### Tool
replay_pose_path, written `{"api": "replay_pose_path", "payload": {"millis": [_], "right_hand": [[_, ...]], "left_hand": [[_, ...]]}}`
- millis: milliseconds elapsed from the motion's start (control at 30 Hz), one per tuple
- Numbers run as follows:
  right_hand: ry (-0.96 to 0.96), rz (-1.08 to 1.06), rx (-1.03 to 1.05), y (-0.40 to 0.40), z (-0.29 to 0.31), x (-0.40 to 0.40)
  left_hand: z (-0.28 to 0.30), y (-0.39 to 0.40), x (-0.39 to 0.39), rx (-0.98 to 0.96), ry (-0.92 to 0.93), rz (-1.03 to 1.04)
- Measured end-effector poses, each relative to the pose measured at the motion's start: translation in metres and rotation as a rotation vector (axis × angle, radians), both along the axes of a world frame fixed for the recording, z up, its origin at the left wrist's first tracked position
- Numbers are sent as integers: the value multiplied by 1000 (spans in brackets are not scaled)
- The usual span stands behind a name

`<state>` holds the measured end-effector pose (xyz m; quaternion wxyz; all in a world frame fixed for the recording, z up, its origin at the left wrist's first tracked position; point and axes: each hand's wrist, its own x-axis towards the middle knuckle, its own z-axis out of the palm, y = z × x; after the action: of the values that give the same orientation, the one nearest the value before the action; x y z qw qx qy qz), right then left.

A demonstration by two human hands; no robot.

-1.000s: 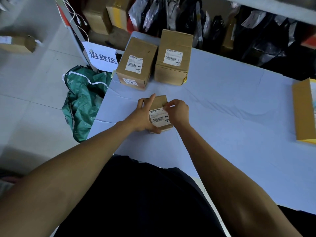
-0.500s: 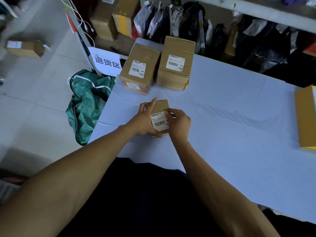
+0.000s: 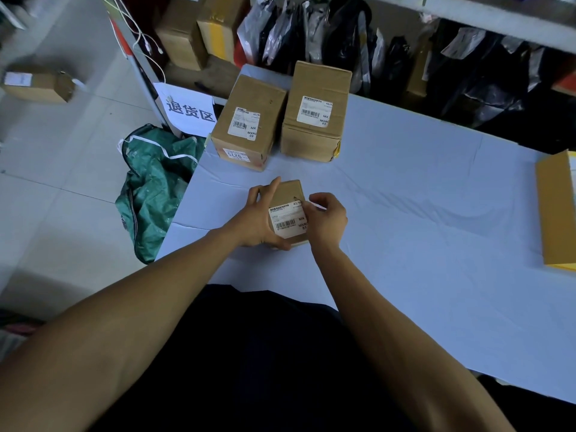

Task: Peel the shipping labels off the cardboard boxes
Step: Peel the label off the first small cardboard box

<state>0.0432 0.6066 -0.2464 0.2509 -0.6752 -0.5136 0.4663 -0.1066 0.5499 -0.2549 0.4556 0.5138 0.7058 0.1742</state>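
Peeling the sticker off the small box
Right hand [image 3: 327,221] pinches the label [image 3: 288,220] at its far right corner; left hand [image 3: 260,219] grips the small box [image 3: 288,190] near the table's [image 3: 420,213] left edge

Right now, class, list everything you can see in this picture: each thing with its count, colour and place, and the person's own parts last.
small box: one, brown, on the table's near left, held.
label: one, white, on the small box's top, right corner lifting.
labelled boxes: two, brown with white labels, side by side at the table's far left.
yellow box: one, at the table's right edge.
table: one, pale blue cover.
green bag: one, on the floor left of the table.
sign: one, white with dark characters, behind the bag.
floor box: one, brown, far left.
left hand: grips the small box.
right hand: pinches the label's corner.
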Motion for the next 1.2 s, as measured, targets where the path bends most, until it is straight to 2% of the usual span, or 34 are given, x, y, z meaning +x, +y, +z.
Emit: {"api": "replay_pose_path", "payload": {"millis": [233, 300, 500, 967, 1200], "right_hand": [[-153, 196, 264, -19, -10, 3], [-180, 191, 285, -18, -11, 1], [-125, 71, 227, -23, -10, -9], [-94, 172, 180, -19, -8, -6], [-81, 183, 68, 0, -6, -3]], "left_hand": [[0, 0, 1, 6, -9, 7], [0, -1, 1, 7, -10, 12], [1, 0, 3, 1, -4, 10], [-1, -1, 2, 16, -10, 18], [-5, 0, 2, 27, -5, 26]]}}
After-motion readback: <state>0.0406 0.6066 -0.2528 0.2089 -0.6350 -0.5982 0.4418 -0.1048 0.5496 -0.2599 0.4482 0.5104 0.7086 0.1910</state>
